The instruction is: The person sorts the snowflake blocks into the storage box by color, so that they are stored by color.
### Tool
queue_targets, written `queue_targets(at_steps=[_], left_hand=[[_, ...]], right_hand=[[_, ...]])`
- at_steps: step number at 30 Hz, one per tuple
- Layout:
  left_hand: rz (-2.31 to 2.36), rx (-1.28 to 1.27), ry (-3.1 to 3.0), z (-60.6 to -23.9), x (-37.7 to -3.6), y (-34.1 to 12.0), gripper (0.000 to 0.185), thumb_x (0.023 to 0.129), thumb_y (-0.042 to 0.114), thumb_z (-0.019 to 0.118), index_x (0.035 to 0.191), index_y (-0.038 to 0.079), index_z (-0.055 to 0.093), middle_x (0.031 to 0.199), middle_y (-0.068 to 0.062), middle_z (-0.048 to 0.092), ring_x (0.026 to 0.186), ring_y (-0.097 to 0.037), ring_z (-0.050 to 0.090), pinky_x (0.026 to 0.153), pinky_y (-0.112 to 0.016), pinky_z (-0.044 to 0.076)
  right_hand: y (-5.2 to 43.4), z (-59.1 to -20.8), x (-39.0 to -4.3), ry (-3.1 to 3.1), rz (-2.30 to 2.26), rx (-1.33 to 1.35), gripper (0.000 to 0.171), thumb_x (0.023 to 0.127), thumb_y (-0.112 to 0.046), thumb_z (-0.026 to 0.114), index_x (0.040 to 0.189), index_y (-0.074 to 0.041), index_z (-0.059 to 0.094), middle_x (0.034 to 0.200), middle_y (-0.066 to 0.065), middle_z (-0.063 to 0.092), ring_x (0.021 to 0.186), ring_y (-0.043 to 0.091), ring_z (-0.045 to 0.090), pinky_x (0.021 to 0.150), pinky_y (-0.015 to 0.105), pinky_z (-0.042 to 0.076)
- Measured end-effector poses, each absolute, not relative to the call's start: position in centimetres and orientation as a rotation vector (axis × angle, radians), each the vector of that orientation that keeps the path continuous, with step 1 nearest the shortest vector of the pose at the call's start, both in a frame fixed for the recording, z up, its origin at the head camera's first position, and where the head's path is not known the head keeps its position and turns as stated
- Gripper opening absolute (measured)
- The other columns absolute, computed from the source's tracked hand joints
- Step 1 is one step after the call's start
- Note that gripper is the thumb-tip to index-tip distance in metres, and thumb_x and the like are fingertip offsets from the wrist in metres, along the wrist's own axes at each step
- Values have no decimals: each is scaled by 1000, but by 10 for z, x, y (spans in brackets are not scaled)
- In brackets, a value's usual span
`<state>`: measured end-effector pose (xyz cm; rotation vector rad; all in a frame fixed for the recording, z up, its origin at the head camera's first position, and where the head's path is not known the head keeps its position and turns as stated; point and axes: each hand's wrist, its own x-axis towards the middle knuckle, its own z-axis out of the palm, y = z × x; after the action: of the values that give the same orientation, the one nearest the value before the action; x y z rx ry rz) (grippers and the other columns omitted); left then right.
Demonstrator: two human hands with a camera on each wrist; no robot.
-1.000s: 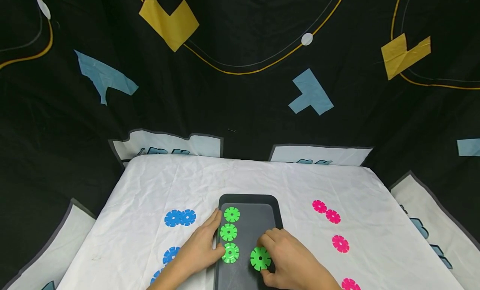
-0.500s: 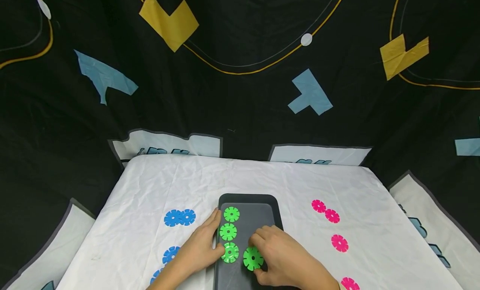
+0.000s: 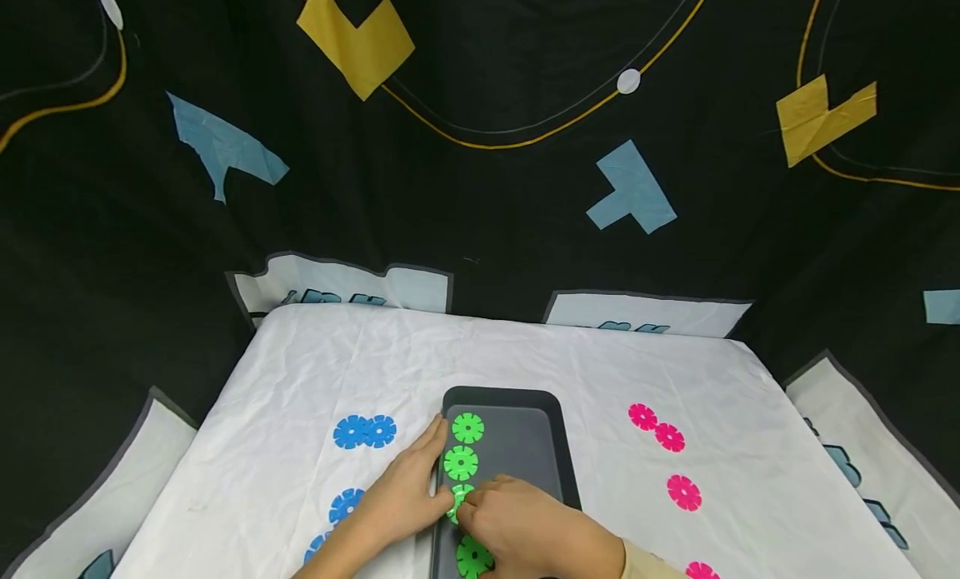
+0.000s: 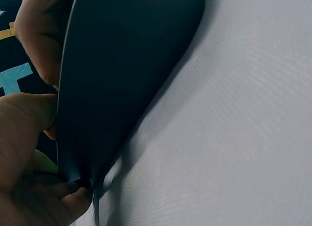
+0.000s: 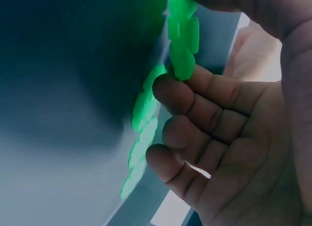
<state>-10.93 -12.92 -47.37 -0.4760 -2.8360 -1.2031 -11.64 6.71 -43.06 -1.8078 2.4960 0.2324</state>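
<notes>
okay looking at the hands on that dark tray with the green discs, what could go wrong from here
1. The right hand covers the third green disc in the column; a nudge could knock the row crooked.
2. The left hand only rests against the dark tray edge, so the tray might slide on the wrinkled white cloth.

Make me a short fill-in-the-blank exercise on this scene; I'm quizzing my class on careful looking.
1. The green discs lie on a dark grey ____.
2. The discs on the white cloth to the right of the tray are ____ in colour.
3. The left hand rests against the tray's ____ edge.
4. The right hand pinches a ____ disc.

Missing words: tray; pink; left; green
</notes>
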Motion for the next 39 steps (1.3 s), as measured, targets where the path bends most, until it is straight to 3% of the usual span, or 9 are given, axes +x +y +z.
queue_targets(at_steps=[9,19,28,33,39], left_hand=[[-1200,-463,-2847,-472,-109,-129,84,73,11,62,149,-7,30,157,-20,24,142,-31,27,109,-45,31],[-1196,-472,-2853,-473,-109,-127,84,73,10,62,149,-7,30,157,-20,24,142,-30,27,108,-44,33],[-1202,-435,-2861,-474,-109,-128,85,73,12,63,150,-4,30,157,-18,24,142,-27,26,110,-42,31],[-1226,-433,-2865,-474,-108,-128,86,72,12,63,150,-4,30,157,-18,23,143,-28,25,110,-43,30],[-1224,-428,-2865,-473,-108,-128,86,72,11,63,150,-3,30,158,-17,23,143,-28,25,110,-43,30]], right_hand=[[53,-439,-115,2406,332,-1864,46,83,-61,63,105,-21,68,100,-14,65,96,1,58,86,23,45],[67,-435,-113,2457,344,-1829,46,80,-59,68,110,-24,68,109,-15,64,103,3,58,89,24,46],[98,-424,-116,2602,35,-1735,32,79,-40,76,103,-22,66,101,-15,64,96,3,59,88,31,50],[123,-420,-120,2696,-178,-1623,24,78,-31,76,97,-19,65,91,-14,61,86,1,57,77,26,49],[154,-421,-128,2769,-377,-1449,20,81,-21,74,98,-16,66,91,-11,63,83,2,57,77,26,50]])
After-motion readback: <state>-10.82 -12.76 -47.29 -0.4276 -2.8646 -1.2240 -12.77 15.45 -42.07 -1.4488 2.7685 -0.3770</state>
